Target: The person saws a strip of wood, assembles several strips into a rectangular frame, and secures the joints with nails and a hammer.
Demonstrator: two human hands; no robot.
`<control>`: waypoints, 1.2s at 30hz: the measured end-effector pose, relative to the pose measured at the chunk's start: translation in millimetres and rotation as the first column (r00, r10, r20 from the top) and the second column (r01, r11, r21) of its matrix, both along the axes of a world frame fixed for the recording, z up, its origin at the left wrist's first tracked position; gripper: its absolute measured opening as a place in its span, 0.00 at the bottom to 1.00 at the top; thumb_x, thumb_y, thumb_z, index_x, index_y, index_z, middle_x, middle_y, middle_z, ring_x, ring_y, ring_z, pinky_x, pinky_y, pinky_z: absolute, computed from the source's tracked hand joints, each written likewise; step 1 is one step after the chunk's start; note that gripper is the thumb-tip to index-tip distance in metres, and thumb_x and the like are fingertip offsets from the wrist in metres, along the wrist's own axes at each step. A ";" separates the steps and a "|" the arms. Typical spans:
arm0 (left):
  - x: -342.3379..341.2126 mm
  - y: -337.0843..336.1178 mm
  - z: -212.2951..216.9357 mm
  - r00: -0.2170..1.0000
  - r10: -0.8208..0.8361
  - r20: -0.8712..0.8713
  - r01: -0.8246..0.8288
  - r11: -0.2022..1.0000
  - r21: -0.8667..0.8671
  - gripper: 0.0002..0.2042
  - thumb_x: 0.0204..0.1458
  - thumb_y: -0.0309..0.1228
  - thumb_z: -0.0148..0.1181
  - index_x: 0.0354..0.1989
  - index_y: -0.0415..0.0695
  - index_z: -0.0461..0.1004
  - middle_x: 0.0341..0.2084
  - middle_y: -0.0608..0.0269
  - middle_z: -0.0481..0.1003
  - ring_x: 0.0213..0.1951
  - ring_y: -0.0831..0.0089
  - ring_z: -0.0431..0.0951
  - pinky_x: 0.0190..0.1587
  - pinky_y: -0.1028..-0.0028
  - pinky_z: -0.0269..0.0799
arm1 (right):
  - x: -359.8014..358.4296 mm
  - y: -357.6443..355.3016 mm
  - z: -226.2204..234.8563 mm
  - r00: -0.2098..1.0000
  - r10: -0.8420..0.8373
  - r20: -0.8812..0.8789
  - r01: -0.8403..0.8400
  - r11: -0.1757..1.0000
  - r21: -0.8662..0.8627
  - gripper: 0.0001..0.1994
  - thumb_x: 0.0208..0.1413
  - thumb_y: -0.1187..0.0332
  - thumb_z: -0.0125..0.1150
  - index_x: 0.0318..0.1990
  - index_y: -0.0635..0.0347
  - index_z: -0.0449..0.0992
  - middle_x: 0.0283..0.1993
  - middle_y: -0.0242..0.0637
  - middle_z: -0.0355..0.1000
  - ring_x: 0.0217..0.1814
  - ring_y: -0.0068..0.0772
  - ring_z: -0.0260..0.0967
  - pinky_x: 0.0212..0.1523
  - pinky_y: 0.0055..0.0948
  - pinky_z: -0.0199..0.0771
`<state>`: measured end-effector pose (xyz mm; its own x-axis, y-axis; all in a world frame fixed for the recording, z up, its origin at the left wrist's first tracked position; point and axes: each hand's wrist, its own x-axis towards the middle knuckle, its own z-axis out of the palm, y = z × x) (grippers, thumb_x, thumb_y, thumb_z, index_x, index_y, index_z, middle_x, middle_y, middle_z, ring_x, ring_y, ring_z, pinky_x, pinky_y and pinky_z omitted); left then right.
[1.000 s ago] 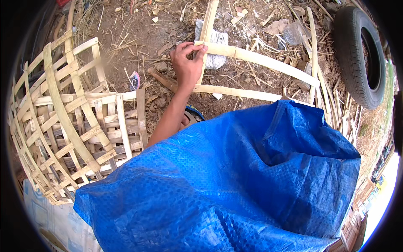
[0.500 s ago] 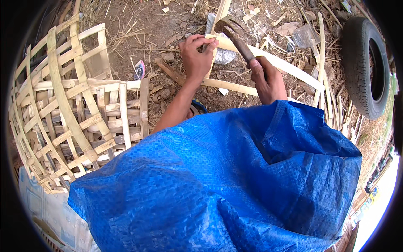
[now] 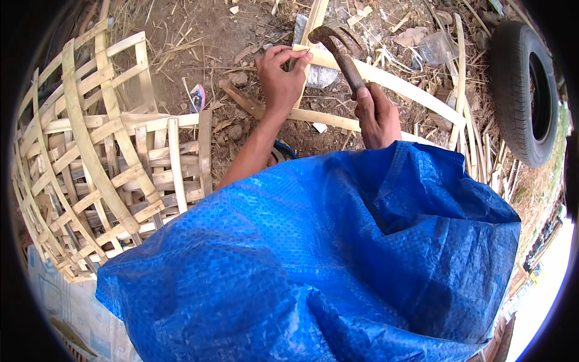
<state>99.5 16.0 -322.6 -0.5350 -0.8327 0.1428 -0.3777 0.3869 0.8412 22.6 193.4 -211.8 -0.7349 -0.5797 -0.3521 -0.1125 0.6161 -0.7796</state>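
Observation:
My left hand [image 3: 282, 75] is closed in a pinch at the end of a pale bamboo strip [image 3: 392, 81], its fingertips around a small thin dark nail [image 3: 309, 53]. That end lies across another bamboo strip [image 3: 315, 17] running away from me. In my right hand [image 3: 378, 117] is a claw hammer [image 3: 347, 63], gripped by its handle. The rusty head is raised just right of my left fingertips, apart from the nail. A blue woven plastic sheet [image 3: 253, 259] covers my lap and hides the lower part of my forearms.
At the left stands a woven bamboo lattice [image 3: 114, 125]. A black tyre [image 3: 505, 90] stands at the right, beside several loose bamboo strips [image 3: 459, 72]. A wooden piece [image 3: 246, 99] and a clear plastic scrap [image 3: 435, 48] lie on the littered dirt ground.
My right hand has shifted slightly left, and the hammer has turned so its head sits a little farther right. My left hand keeps its pinch at the strip's end.

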 end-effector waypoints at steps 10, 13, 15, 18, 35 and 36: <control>1.1 1.6 -1.3 1.000 0.004 -0.016 -0.003 1.000 0.013 0.11 0.47 0.39 0.75 0.35 0.48 0.86 0.42 0.61 0.79 0.50 0.61 0.73 0.57 0.63 0.65 | -4.8 0.3 -10.1 0.999 0.042 -0.027 -0.041 0.999 0.027 0.19 0.72 0.55 0.47 0.38 0.64 0.72 0.24 0.51 0.70 0.26 0.48 0.70 0.31 0.44 0.65; 1.8 0.7 -3.4 1.000 -0.001 -0.016 0.002 1.000 0.002 0.11 0.47 0.39 0.75 0.35 0.47 0.86 0.42 0.61 0.79 0.50 0.61 0.73 0.57 0.63 0.65 | 1.3 -0.5 -6.2 1.000 0.007 -0.015 -0.007 1.000 -0.009 0.19 0.72 0.55 0.47 0.37 0.65 0.72 0.24 0.50 0.70 0.26 0.43 0.69 0.31 0.42 0.66; 1.9 0.1 -4.5 1.000 -0.007 -0.015 0.007 1.000 -0.002 0.11 0.47 0.39 0.75 0.34 0.47 0.86 0.42 0.61 0.79 0.50 0.61 0.73 0.57 0.63 0.65 | 6.8 2.0 -15.5 0.998 -0.039 0.043 0.043 0.994 -0.103 0.20 0.72 0.55 0.47 0.38 0.65 0.73 0.23 0.48 0.70 0.26 0.41 0.68 0.31 0.41 0.66; 1.2 0.3 -4.8 0.999 -0.005 -0.038 0.005 1.000 0.005 0.09 0.47 0.37 0.75 0.34 0.47 0.86 0.41 0.61 0.79 0.48 0.61 0.72 0.54 0.63 0.66 | 6.7 2.9 -24.0 0.998 -0.028 0.052 0.031 0.997 -0.065 0.20 0.72 0.55 0.47 0.38 0.65 0.74 0.23 0.47 0.69 0.26 0.38 0.67 0.31 0.40 0.66; 1.5 0.3 -11.1 0.995 0.012 -0.100 -0.015 0.999 -0.030 0.08 0.46 0.35 0.75 0.32 0.47 0.86 0.38 0.63 0.78 0.45 0.61 0.69 0.49 0.62 0.67 | 13.1 -6.0 -3.2 0.995 0.030 -0.091 -0.031 1.000 -0.002 0.17 0.71 0.57 0.48 0.38 0.63 0.70 0.25 0.60 0.72 0.31 0.68 0.71 0.32 0.53 0.65; 0.8 0.6 -11.0 0.995 0.007 -0.097 -0.010 0.999 -0.039 0.08 0.47 0.35 0.75 0.33 0.47 0.86 0.38 0.63 0.78 0.45 0.61 0.69 0.49 0.62 0.67 | 16.1 -5.0 -3.8 0.993 0.013 -0.116 -0.018 0.999 -0.039 0.16 0.71 0.57 0.49 0.38 0.63 0.70 0.25 0.59 0.72 0.31 0.68 0.71 0.32 0.53 0.66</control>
<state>100.3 16.6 -333.6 -0.5099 -0.8298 0.2266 -0.2983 0.4176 0.8583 38.6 188.3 -215.6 -0.7600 -0.6033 -0.2417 -0.2127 0.5823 -0.7846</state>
